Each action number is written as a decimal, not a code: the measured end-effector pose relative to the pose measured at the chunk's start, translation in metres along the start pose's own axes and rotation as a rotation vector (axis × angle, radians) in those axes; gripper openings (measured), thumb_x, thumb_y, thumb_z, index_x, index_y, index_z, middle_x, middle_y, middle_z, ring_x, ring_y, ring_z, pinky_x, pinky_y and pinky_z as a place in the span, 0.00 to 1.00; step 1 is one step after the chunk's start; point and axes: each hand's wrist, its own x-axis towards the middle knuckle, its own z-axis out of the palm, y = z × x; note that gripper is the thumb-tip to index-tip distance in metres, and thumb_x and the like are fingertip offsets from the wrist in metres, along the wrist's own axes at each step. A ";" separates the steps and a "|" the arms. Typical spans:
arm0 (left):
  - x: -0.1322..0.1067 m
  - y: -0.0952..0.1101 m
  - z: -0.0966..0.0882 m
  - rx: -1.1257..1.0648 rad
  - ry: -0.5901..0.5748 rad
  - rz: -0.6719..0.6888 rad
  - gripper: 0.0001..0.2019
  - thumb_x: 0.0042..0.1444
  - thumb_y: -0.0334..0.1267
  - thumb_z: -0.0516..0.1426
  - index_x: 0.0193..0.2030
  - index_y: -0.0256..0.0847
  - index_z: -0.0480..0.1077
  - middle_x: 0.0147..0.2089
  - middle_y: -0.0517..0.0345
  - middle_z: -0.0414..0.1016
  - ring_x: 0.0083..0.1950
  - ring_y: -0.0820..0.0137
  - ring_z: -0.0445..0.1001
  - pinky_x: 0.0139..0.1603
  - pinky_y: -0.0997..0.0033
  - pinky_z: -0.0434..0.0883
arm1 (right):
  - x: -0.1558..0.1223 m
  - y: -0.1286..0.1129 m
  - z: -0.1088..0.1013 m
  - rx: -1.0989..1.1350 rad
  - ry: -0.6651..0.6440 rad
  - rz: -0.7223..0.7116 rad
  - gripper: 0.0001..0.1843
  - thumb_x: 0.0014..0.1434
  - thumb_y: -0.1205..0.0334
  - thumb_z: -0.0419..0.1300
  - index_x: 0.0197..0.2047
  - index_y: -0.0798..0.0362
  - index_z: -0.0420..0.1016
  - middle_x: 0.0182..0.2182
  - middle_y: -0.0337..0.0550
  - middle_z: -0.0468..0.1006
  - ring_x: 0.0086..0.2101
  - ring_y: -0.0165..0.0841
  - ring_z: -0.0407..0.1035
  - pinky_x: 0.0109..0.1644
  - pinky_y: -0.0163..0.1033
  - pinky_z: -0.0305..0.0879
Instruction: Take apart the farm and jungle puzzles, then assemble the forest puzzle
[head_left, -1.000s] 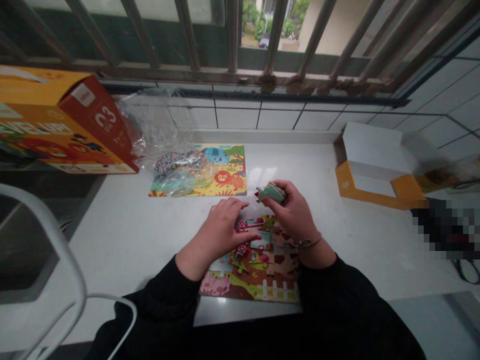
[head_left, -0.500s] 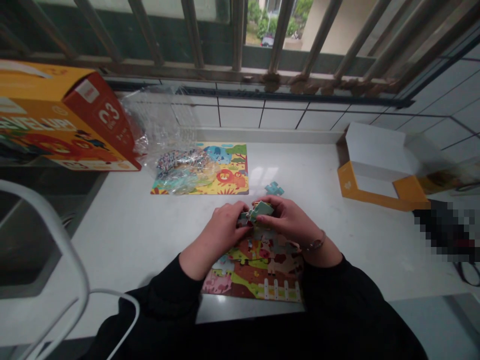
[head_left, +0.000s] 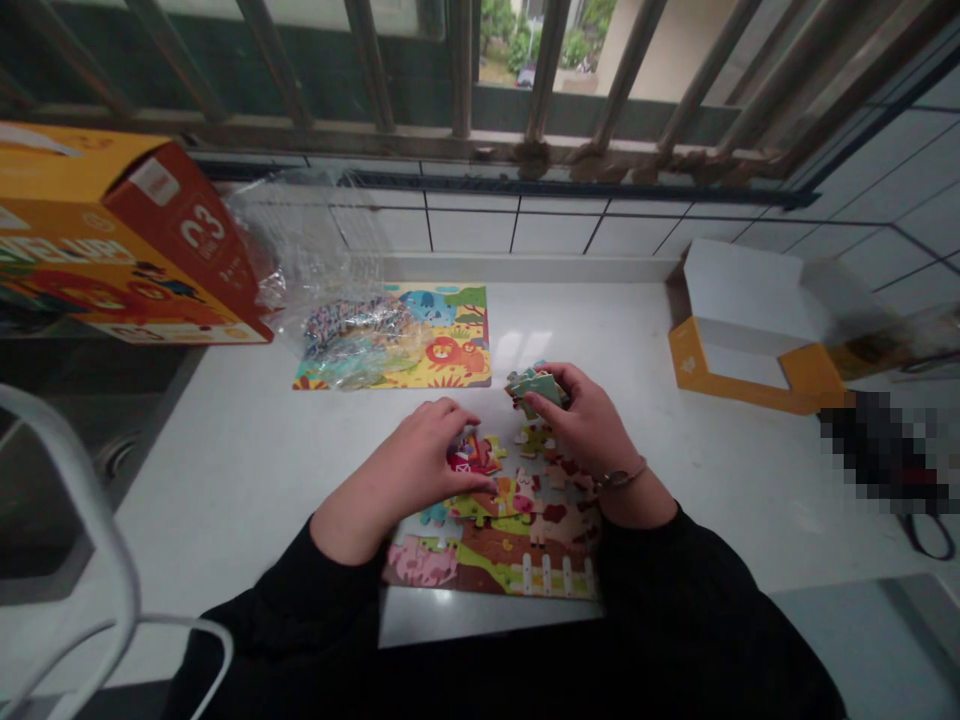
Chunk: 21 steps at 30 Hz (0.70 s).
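My right hand (head_left: 589,415) grips a small stack of puzzle pieces (head_left: 538,388), pale green backs showing, just above the counter. My left hand (head_left: 420,455) is open, thumb and fingers spread around red barn puzzle pieces (head_left: 474,455) at the upper left of the partly assembled farm puzzle (head_left: 495,560). Whether its fingertips touch those pieces is hard to tell. The farm puzzle shows a cow, a pink pig and a white fence, and lies flat between my forearms. Behind the stack, a loose blue-green piece is mostly hidden.
Beyond my left hand lies a finished-looking lion and elephant picture (head_left: 457,350), partly under a clear plastic bag (head_left: 315,260) of pieces. An orange box (head_left: 187,240) stands at left, an open yellow box (head_left: 735,375) at right. A white cable (head_left: 90,500) crosses the left foreground.
My hands have moved apart. The left has opened and shifted left and down, uncovering the red barn pieces; the right has moved slightly up and right with its stack.
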 end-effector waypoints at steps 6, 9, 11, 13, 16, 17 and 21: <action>-0.009 -0.014 -0.005 0.087 -0.107 -0.034 0.32 0.44 0.42 0.84 0.54 0.47 0.78 0.51 0.52 0.81 0.53 0.50 0.80 0.54 0.53 0.77 | -0.001 -0.002 0.002 0.099 -0.168 0.011 0.21 0.67 0.48 0.72 0.59 0.47 0.82 0.50 0.46 0.89 0.48 0.42 0.84 0.52 0.49 0.81; -0.007 -0.013 -0.002 0.009 -0.078 -0.060 0.27 0.47 0.38 0.81 0.49 0.48 0.77 0.47 0.56 0.82 0.47 0.54 0.81 0.48 0.57 0.76 | -0.004 -0.011 0.004 0.145 -0.342 -0.015 0.21 0.67 0.50 0.74 0.60 0.45 0.83 0.51 0.44 0.89 0.48 0.41 0.83 0.51 0.47 0.81; -0.005 -0.010 -0.002 -0.039 -0.060 -0.097 0.24 0.48 0.35 0.80 0.46 0.48 0.75 0.42 0.59 0.82 0.43 0.57 0.81 0.44 0.60 0.74 | -0.006 -0.016 0.005 0.183 -0.430 -0.013 0.22 0.65 0.50 0.75 0.60 0.46 0.84 0.51 0.43 0.89 0.48 0.40 0.83 0.51 0.46 0.81; -0.003 -0.005 -0.003 -0.102 -0.043 -0.128 0.21 0.50 0.32 0.77 0.44 0.47 0.74 0.39 0.63 0.82 0.39 0.60 0.80 0.41 0.63 0.73 | -0.007 -0.018 0.009 0.219 -0.482 0.003 0.22 0.64 0.50 0.77 0.58 0.47 0.85 0.49 0.43 0.89 0.46 0.39 0.83 0.52 0.46 0.80; 0.000 0.002 -0.007 -0.228 0.005 -0.157 0.14 0.55 0.31 0.73 0.42 0.46 0.74 0.36 0.65 0.81 0.37 0.64 0.80 0.40 0.66 0.72 | -0.008 -0.015 0.015 0.265 -0.471 0.046 0.21 0.61 0.47 0.79 0.52 0.49 0.85 0.44 0.42 0.88 0.41 0.38 0.81 0.49 0.45 0.78; 0.001 0.004 -0.008 -0.276 0.018 -0.165 0.11 0.56 0.32 0.71 0.41 0.46 0.75 0.36 0.65 0.81 0.37 0.65 0.80 0.41 0.67 0.73 | -0.008 -0.013 0.017 0.280 -0.450 0.062 0.22 0.60 0.46 0.79 0.51 0.49 0.84 0.43 0.42 0.88 0.40 0.37 0.80 0.48 0.44 0.78; 0.004 0.010 -0.008 -0.485 0.038 -0.226 0.11 0.58 0.38 0.71 0.46 0.44 0.78 0.40 0.62 0.84 0.39 0.65 0.81 0.44 0.65 0.76 | -0.008 -0.008 0.019 0.323 -0.403 0.082 0.24 0.62 0.43 0.78 0.52 0.48 0.81 0.45 0.42 0.86 0.42 0.37 0.79 0.47 0.42 0.77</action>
